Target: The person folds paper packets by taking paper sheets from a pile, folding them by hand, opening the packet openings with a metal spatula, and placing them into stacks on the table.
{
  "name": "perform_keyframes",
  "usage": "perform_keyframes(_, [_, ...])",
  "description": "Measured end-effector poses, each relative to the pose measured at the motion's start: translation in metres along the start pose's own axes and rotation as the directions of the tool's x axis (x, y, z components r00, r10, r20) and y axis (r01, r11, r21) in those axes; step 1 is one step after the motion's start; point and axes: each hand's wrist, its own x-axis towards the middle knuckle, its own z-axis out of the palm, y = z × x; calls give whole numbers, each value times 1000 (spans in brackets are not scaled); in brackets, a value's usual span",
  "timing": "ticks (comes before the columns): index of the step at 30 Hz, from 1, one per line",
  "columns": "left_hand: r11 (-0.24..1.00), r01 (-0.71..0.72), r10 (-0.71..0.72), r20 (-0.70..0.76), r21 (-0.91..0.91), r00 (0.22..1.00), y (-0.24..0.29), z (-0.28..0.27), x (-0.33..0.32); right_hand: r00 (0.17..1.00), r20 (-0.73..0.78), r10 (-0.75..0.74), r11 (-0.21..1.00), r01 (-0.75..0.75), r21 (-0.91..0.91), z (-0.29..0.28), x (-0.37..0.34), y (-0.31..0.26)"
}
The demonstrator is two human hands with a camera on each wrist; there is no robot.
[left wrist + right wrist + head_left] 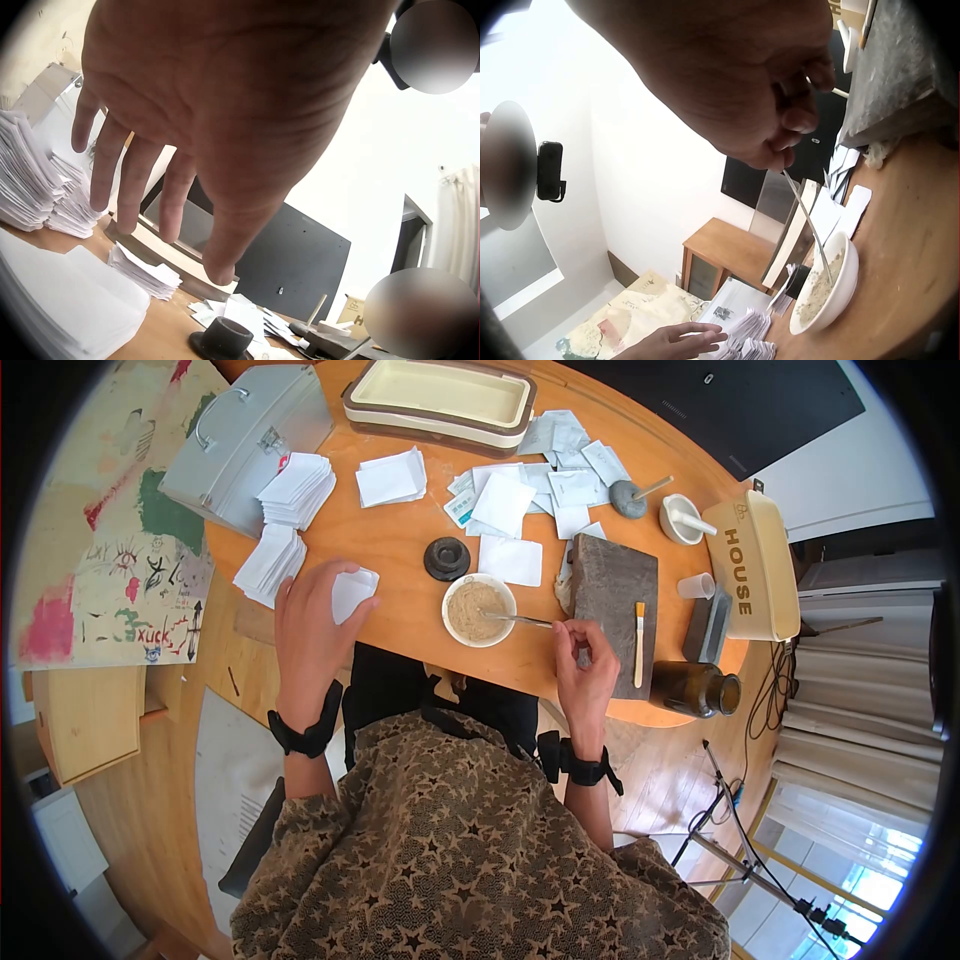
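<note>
My right hand pinches the end of a thin metal spoon between thumb and fingers. The spoon's other end is sunk in beige powder filling a white bowl near the table's front edge. My left hand has its fingers spread, thumb apart. In the left wrist view it hovers palm down over a stack of white paper sheets, part of which shows between thumb and fingers in the head view. A round black lid-like piece sits just behind the bowl.
Several paper stacks stand by a silver case. Paper packets lie behind the bowl. To the right are a dark stone slab with a brush, a brown jar, a mortar and a yellow bin.
</note>
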Motion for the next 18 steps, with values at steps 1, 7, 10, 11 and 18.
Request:
perform_keyframes(1, [1000, -5, 5, 9, 9, 1000, 1, -1, 4, 1000, -1, -2, 1000, 2, 0, 0, 0, 0])
perform_keyframes(7, [973, -209, 214, -36, 103, 976, -13, 7, 58, 1000, -6, -6, 1000, 6, 2, -1, -1, -1])
perform_keyframes(10, [972, -215, 214, 22, 93, 977, -20, 15, 94, 1000, -24, -17, 1000, 17, 14, -2, -2, -1])
perform_keyframes(11, [971, -217, 213, 54, 98, 976, -22, 18, 106, 999, -29, -18, 1000, 18, 19, -3, -2, 0])
perform_keyframes(18, [973, -191, 152, 263, 131, 953, -27, 46, 170, 999, -47, 21, 999, -20, 25, -7, -5, -1])
